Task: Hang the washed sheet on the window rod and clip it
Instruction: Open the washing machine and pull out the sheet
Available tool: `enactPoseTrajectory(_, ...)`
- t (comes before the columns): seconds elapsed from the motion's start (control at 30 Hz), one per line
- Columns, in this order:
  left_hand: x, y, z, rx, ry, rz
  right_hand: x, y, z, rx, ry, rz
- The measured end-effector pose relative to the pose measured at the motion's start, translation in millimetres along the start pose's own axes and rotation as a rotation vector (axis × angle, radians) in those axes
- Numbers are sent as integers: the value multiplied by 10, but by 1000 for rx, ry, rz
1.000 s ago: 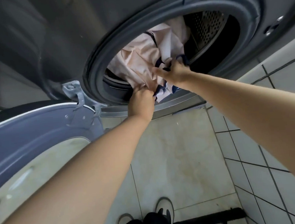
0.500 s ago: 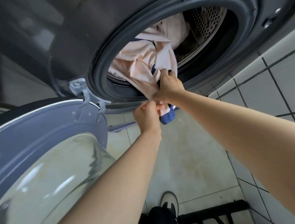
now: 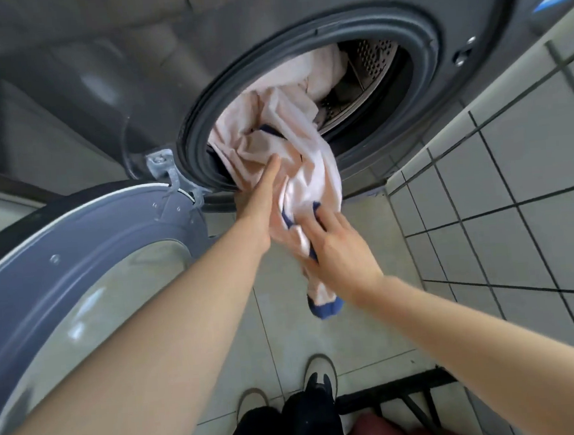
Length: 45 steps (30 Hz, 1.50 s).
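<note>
The washed sheet [image 3: 293, 141], pale pink with a dark blue border, spills out of the washing machine drum [image 3: 374, 73] and hangs down over the door seal. My right hand [image 3: 336, 247] grips the pulled-out part below the opening, and a blue-edged end dangles under it. My left hand [image 3: 260, 199] reaches up with straight fingers and touches the sheet at the lower edge of the drum mouth. The rest of the sheet lies bunched inside the drum. No window rod or clips are in view.
The machine's round door [image 3: 87, 267] stands open at the left, close to my left forearm. A white tiled wall [image 3: 517, 199] runs along the right. My shoes [image 3: 320, 372] stand on the tiled floor below, with a dark rack [image 3: 406, 393] beside them.
My right hand has drawn the sheet down and out of the drum. My left hand let go of the cloth and reached back up to the drum mouth.
</note>
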State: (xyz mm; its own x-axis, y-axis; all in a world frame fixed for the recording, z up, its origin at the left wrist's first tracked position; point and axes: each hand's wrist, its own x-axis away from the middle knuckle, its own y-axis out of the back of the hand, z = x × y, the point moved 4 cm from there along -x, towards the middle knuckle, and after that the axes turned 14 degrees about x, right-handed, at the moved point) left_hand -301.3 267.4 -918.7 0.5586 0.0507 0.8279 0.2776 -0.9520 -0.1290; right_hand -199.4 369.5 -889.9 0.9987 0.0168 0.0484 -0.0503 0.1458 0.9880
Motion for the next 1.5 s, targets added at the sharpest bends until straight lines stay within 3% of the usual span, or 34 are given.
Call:
enactPoseTrajectory(0.13,496,44,-3,-157,-13,33,578,154,76,1,95,27)
enactPoseTrajectory(0.23,703,173,155,-273,9,-31,924,297,130,-3,117,94)
enactPoseTrajectory(0.63,1329,568,80,-270,71,82,1624,895,422,-325,13,200)
enactPoseTrajectory(0.73,1458,643,92,-256,158,170,1507,938,330,-487,-191,273)
enactPoseTrajectory(0.87,1591,708,136,-251,199,233,1256,966,236,-1260,-652,323)
enactPoseTrajectory(0.93,1641,744,178,-234,235,244,1117,841,182,-1485,-832,303)
enactPoseTrajectory(1.0,1665,787,221,-254,244,233,991,733,168,-1596,-957,341)
enactPoseTrajectory(1.07,1626,848,268,-326,186,169,924,740,169,-1470,-1003,375)
enactPoseTrajectory(1.17,1617,916,288,-359,112,128,825,884,262,-1023,-685,255)
enactPoseTrajectory(1.3,1641,898,264,-135,258,346,943,1080,556,-475,-267,43)
enactPoseTrajectory(1.37,1637,887,239,-122,266,393,1100,1099,737,-330,-96,63)
enactPoseTrajectory(1.5,1697,897,189,-492,69,132,1398,1156,1097,-219,176,256)
